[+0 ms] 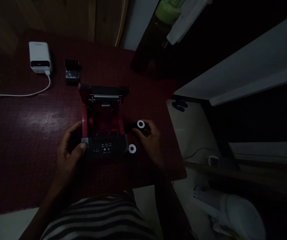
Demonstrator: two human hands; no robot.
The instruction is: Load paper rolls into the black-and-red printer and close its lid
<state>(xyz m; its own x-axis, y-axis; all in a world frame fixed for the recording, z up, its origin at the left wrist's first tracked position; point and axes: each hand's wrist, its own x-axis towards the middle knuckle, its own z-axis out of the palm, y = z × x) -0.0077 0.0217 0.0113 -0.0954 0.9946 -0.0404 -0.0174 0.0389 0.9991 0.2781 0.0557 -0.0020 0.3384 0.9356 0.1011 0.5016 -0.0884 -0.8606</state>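
A red and black machine, which looks like a small printer (105,146), sits on the dark red tabletop with its lid raised at the back. Its red inner bay shows, and small buttons mark the black front panel. My left hand (69,146) grips the front left corner, thumb on top of the panel. To the right of the machine, my right hand (150,136) pinches a small dark roll with a white ring-shaped end (140,124) between thumb and fingers. A second white-ended roll (132,148) stands close by the machine's front right corner. Dim light hides the rolls' sides.
A white power bank (39,56) with a white cable (28,95) lies at the back left. Beside it is a small black open case (72,71). A dark bottle with a green cap (168,13) stands at the back right. The table's right edge borders the floor.
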